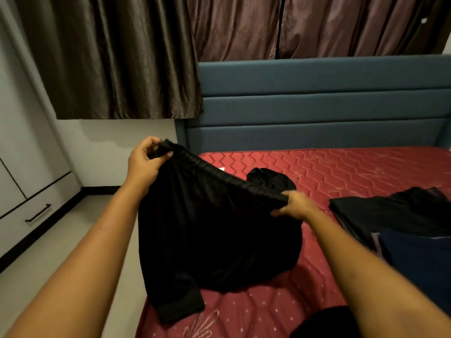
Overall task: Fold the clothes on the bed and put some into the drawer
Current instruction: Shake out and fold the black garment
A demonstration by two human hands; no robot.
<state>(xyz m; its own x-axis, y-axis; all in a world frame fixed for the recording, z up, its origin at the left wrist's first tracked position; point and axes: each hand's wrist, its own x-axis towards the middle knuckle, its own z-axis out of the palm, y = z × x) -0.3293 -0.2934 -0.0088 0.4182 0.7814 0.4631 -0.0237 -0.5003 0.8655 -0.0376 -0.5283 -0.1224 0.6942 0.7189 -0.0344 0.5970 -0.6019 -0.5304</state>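
Head: black shorts (pixel 210 228) in both hands (pixel 144 164) (pixel 296 206)

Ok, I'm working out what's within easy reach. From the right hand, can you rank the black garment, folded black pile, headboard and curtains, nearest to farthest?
1. black garment, gripped by the right hand
2. folded black pile, on its right
3. headboard, far ahead
4. curtains, behind the headboard

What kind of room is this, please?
Most likely a bedroom: a red mattress lies against a blue padded headboard, long curtains hang behind, and a white drawer is at the left.
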